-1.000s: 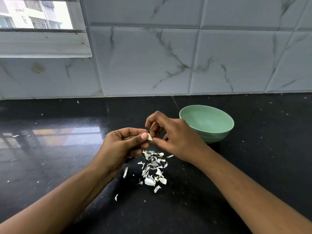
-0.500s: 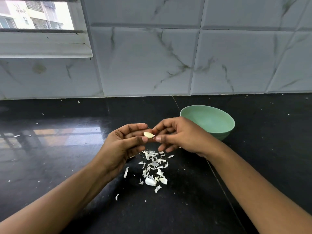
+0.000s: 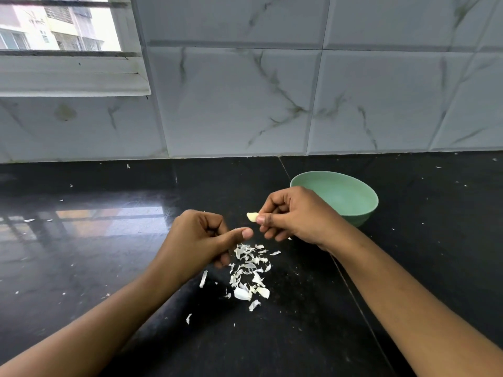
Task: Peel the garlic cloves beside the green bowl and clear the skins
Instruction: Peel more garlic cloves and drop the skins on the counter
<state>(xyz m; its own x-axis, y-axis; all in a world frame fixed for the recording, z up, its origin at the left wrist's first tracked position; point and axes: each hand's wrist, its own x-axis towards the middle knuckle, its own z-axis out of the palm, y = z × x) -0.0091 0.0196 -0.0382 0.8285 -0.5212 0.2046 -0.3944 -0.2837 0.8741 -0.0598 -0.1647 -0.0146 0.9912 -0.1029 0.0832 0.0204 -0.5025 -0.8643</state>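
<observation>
The garlic clove (image 3: 252, 216) sits just left of centre frame, pinched at one end between the thumb and forefinger of the right hand (image 3: 296, 216), held in the air above the black bench (image 3: 81, 268) and just in front of the green bowl (image 3: 353, 210). It looks pale and bare; whether any skin clings to its hidden side cannot be told. The left hand (image 3: 196, 238) hovers just beside it, lower left, its fingers curled into the palm and the thumb stretched toward the clove without touching it; nothing shows in its grasp.

Below both hands lies a loose scatter of garlic skins (image 3: 250, 270), with a few stray flakes further toward the lower left.

The clove is likely light and firm, and once bare a little slick and tacky, so a pinch across its thick flanks should hold better than one at the tapered tip. The skins look papery and near weightless; they probably stick to damp fingers and drift at a breath, so sweeping them together with the edge of a hand seems safer than picking them singly.

No brand, label or writing can be read anywhere, neither on the bowl nor on the marbled wall tiles (image 3: 245, 104).
</observation>
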